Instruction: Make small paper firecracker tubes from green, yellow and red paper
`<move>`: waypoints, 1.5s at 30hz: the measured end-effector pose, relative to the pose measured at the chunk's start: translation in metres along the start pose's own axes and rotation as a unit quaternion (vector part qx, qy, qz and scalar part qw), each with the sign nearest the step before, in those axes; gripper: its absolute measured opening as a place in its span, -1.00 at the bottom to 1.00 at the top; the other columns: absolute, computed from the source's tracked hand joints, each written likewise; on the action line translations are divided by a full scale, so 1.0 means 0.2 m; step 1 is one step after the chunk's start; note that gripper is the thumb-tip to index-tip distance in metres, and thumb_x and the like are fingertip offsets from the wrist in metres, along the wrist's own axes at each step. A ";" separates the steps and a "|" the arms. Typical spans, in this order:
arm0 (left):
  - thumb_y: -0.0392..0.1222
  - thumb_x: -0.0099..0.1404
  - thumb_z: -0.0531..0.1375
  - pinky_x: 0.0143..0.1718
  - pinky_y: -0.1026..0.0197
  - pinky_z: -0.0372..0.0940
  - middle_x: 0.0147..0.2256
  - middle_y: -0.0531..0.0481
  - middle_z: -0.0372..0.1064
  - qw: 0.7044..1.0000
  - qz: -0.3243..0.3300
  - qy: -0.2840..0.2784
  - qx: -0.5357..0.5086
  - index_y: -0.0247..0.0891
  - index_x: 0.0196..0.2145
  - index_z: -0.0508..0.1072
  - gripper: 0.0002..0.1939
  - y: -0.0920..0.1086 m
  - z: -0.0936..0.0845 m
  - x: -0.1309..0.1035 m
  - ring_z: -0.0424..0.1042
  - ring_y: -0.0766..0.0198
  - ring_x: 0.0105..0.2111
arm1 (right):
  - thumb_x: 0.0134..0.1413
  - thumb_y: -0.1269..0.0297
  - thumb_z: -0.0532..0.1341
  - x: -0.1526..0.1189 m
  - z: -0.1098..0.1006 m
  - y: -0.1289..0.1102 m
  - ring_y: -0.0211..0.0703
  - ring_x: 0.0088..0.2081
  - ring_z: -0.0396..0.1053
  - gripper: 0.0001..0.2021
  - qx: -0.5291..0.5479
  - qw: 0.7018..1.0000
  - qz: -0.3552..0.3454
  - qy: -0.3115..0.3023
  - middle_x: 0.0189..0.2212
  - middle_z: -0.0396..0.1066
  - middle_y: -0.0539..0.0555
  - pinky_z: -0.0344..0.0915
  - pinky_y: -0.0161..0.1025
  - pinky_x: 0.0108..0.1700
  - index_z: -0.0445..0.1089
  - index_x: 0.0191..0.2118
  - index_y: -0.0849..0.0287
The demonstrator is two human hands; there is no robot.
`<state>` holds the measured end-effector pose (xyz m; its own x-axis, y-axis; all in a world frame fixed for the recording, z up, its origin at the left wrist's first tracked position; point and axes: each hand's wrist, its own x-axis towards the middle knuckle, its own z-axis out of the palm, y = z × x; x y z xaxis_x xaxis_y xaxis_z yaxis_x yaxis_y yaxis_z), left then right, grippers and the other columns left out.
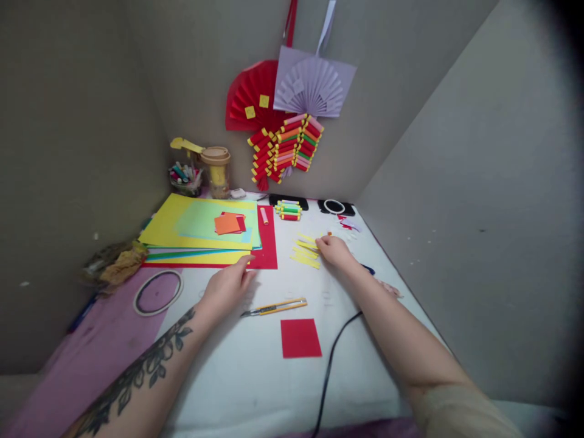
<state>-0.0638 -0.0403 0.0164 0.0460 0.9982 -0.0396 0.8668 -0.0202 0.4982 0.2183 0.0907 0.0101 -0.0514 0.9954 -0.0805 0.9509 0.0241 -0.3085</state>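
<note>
My right hand (336, 250) is at the right end of several narrow yellow paper strips (305, 255), its fingertips pinched on one strip. My left hand (228, 281) holds nothing, thumb and fingers apart, just above the white cloth near the stacked sheets. Between my forearms lies a yellow utility knife (274, 307), blade end to the left. Closer to me a red paper square (301, 338) rests flat. Several small rolled paper tubes with yellow ends (288, 210) are grouped behind the strips.
Coloured paper sheets (159, 226) are stacked at left, with small orange squares (228, 224) on top. A tape roll (158, 293) lies in front. A black cable (329, 365) crosses the cloth. Phones, a lidded cup (216, 173) and a pen holder stand behind; paper fans (314, 85) hang on the wall.
</note>
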 end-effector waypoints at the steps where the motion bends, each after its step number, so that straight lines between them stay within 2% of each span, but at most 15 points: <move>1: -0.07 0.32 -0.04 -0.44 0.25 0.10 -0.34 -0.02 0.47 1.000 0.000 -0.002 0.010 -0.14 0.07 0.25 -0.60 0.00 -0.01 0.00 0.43 0.17 -0.34 | 0.17 0.16 -0.01 0.01 0.00 0.00 -0.14 -0.33 0.35 -0.64 -0.013 1.000 0.004 -0.011 -0.38 0.47 0.14 0.11 -0.30 -0.35 0.46 -0.40 0.22; 6: -0.09 0.33 -0.06 -0.40 0.23 0.11 -0.34 -0.04 0.43 0.996 0.076 -0.015 0.036 -0.20 -0.38 0.41 -0.70 0.02 -0.02 -0.02 0.38 0.19 -0.31 | 0.15 0.09 0.02 0.03 -0.02 -0.02 -0.05 -0.26 0.39 -0.63 -0.075 0.996 0.041 -0.032 -0.28 0.48 0.21 0.17 -0.26 -0.29 0.49 -0.33 0.21; 10: -0.04 0.27 0.05 -0.27 0.21 0.18 -0.34 -0.04 0.39 0.980 0.181 -0.077 0.021 -0.21 -0.37 0.44 -0.75 0.06 0.01 -0.06 0.34 0.19 -0.27 | 0.15 0.12 0.03 -0.04 -0.09 -0.06 0.01 -0.19 0.37 -0.65 -0.104 0.993 0.046 -0.011 -0.20 0.44 0.26 0.18 -0.22 -0.26 0.47 -0.28 0.25; 12: -0.09 0.23 0.09 -0.23 0.19 0.19 -0.32 -0.06 0.38 0.974 0.203 -0.092 0.031 -0.22 -0.32 0.44 -0.80 0.09 0.03 -0.08 0.33 0.18 -0.26 | 0.17 0.19 0.01 -0.14 -0.12 -0.10 -0.06 -0.17 0.35 -0.69 -0.093 0.996 -0.002 0.001 -0.18 0.42 0.21 0.17 -0.25 -0.23 0.45 -0.27 0.22; 13: -0.12 0.23 0.09 -0.23 0.18 0.19 -0.33 -0.06 0.37 0.973 0.207 -0.093 0.045 -0.23 -0.33 0.44 -0.81 0.10 0.04 -0.09 0.32 0.17 -0.27 | 0.17 0.23 0.02 -0.21 -0.13 -0.12 -0.10 -0.19 0.34 -0.73 -0.071 0.995 -0.063 -0.001 -0.22 0.43 0.18 0.17 -0.28 -0.22 0.44 -0.30 0.21; 15: -0.18 0.25 0.04 -0.25 0.17 0.19 -0.35 -0.08 0.37 0.970 0.209 -0.094 0.079 -0.25 -0.37 0.43 -0.80 0.11 0.06 -0.09 0.32 0.17 -0.30 | 0.13 0.28 0.06 -0.38 -0.13 -0.17 -0.18 -0.27 0.33 -0.79 0.008 0.978 -0.197 -0.064 -0.32 0.42 0.10 0.17 -0.31 -0.23 0.42 -0.35 0.19; 17: -0.21 0.28 0.00 -0.26 0.16 0.19 -0.37 -0.09 0.37 0.968 0.207 -0.097 0.106 -0.26 -0.40 0.43 -0.76 0.13 0.07 -0.09 0.32 0.17 -0.31 | 0.08 0.31 0.13 -0.56 -0.11 -0.20 -0.20 -0.28 0.33 -0.88 0.070 0.943 -0.282 -0.161 -0.33 0.40 0.05 0.19 -0.33 -0.23 0.41 -0.34 0.16; 21: -0.11 0.22 0.13 -0.26 0.15 0.21 -0.31 -0.09 0.37 0.966 0.208 -0.103 0.112 -0.24 -0.33 0.42 -0.83 0.16 0.10 -0.11 0.33 0.14 -0.27 | -0.10 0.21 0.31 -0.83 -0.06 -0.22 -0.03 -0.18 0.31 -0.73 0.029 0.930 -0.301 -0.208 -0.21 0.38 0.12 0.22 -0.21 -0.19 0.38 -0.22 0.16; 24: -0.13 0.21 0.16 -0.26 0.13 0.21 -0.29 -0.11 0.37 0.959 0.210 -0.104 0.157 -0.25 -0.31 0.42 -0.85 0.18 0.10 -0.12 0.33 0.10 -0.25 | -0.14 0.17 0.36 -0.90 -0.03 -0.22 0.12 -0.07 0.26 -0.58 -0.021 0.935 -0.282 -0.212 -0.10 0.35 0.24 0.19 -0.07 -0.07 0.36 -0.14 0.23; 28: -0.22 0.25 0.08 -0.26 0.11 0.20 -0.30 -0.16 0.38 0.963 0.157 -0.059 0.212 -0.28 -0.30 0.42 -0.86 0.14 0.00 -0.05 0.34 0.07 -0.26 | -0.16 0.16 0.37 -0.89 -0.02 -0.22 0.13 -0.10 0.28 -0.54 -0.026 0.937 -0.266 -0.226 -0.16 0.37 0.24 0.21 -0.04 -0.08 0.35 -0.12 0.25; 32: -0.12 0.29 0.03 -0.26 0.10 0.19 -0.29 -0.19 0.37 0.964 0.042 0.066 0.254 -0.28 -0.34 0.41 -0.77 0.00 -0.17 0.12 0.34 0.03 -0.25 | -0.16 0.11 0.36 -0.86 0.00 -0.21 0.17 -0.04 0.24 -0.52 -0.023 0.930 -0.302 -0.209 -0.10 0.33 0.27 0.19 -0.01 -0.04 0.36 -0.11 0.26; 34: -0.07 0.29 0.03 -0.25 0.09 0.20 -0.29 -0.22 0.38 0.959 -0.020 0.096 0.265 -0.29 -0.32 0.42 -0.73 -0.09 -0.24 0.22 0.35 0.01 -0.24 | -0.12 0.11 0.34 -0.85 0.01 -0.21 0.18 0.05 0.17 -0.52 -0.012 0.927 -0.322 -0.191 0.01 0.27 0.29 0.15 0.01 0.03 0.35 -0.07 0.25; 39: -0.02 0.29 0.00 -0.18 0.07 0.21 -0.19 -0.33 0.38 0.949 -0.127 0.125 0.259 -0.36 -0.21 0.43 -0.63 -0.19 -0.29 0.40 0.35 -0.06 -0.14 | -0.02 0.20 0.28 -0.82 0.05 -0.20 0.11 0.05 0.17 -0.67 0.018 0.924 -0.341 -0.170 0.01 0.28 0.24 0.16 -0.03 0.04 0.36 -0.12 0.21; 42: 0.02 0.28 0.00 -0.13 0.04 0.21 -0.12 -0.36 0.34 0.947 -0.111 0.146 0.262 -0.39 -0.09 0.38 -0.56 -0.17 -0.28 0.38 0.33 -0.10 -0.10 | 0.00 0.26 0.25 -0.82 0.07 -0.20 0.07 0.01 0.21 -0.74 0.024 0.924 -0.347 -0.161 -0.05 0.33 0.22 0.20 -0.07 0.00 0.37 -0.16 0.21; 45: -0.08 0.32 -0.10 -0.14 0.04 0.22 -0.18 -0.27 0.36 0.956 -0.078 0.133 0.251 -0.31 -0.17 0.40 -0.63 -0.14 -0.30 0.24 0.35 -0.04 -0.14 | 0.05 0.31 0.20 -0.79 0.09 -0.17 0.03 -0.03 0.24 -0.81 0.016 0.917 -0.373 -0.143 -0.11 0.38 0.21 0.22 -0.09 -0.03 0.38 -0.19 0.24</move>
<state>-0.1159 0.0116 0.0522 -0.1734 0.9692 0.1751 0.9848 0.1721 0.0231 0.1880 -0.0700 0.0168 -0.7653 0.6387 -0.0800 0.6103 0.6803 -0.4059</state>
